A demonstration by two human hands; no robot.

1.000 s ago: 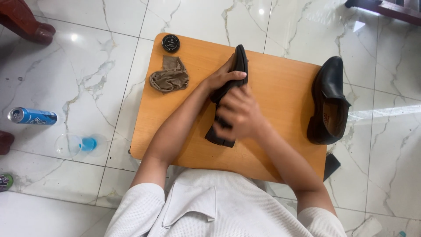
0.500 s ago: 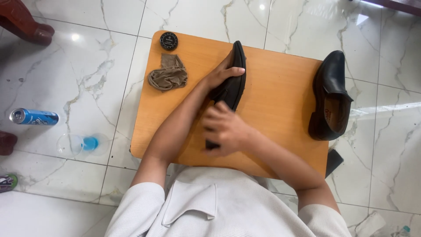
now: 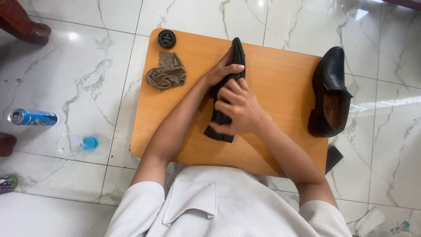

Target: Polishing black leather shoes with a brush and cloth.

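Your right hand has slid back up the black shoe, fingers pressed together against it mid-board, left hand gripping its toe; the other shoe waits untouched, right of it.
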